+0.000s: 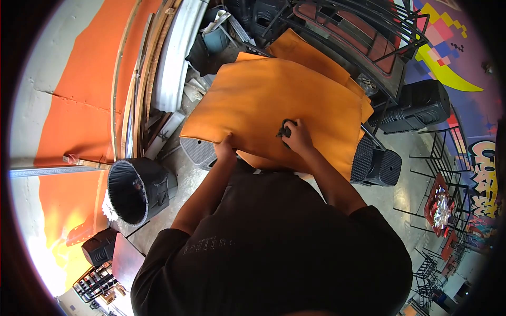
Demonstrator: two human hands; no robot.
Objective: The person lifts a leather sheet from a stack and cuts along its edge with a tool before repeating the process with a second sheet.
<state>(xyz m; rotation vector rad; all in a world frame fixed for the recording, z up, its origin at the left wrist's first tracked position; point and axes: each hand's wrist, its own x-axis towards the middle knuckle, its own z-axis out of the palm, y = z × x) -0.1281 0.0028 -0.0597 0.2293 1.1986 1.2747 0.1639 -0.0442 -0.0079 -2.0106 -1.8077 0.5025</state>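
A large orange leather-like sheet (279, 87) is spread in front of me, with its near edge toward my body. My left hand (225, 148) is closed on that near edge, pinching the sheet near its left corner. In my right hand (299, 137) is a pair of black-handled scissors (287, 128), held over the sheet right of its middle. One dark handle loop shows; the blades are hard to make out. Under the far side lie more orange sheets (305, 50).
Black speakers (197, 149) show under the sheet's corners, and another speaker (416, 108) stands to the right. A black bin (138, 189) is at left, below long wooden strips (138, 79) leaning on the wall. Metal frames (363, 26) are stacked at the back.
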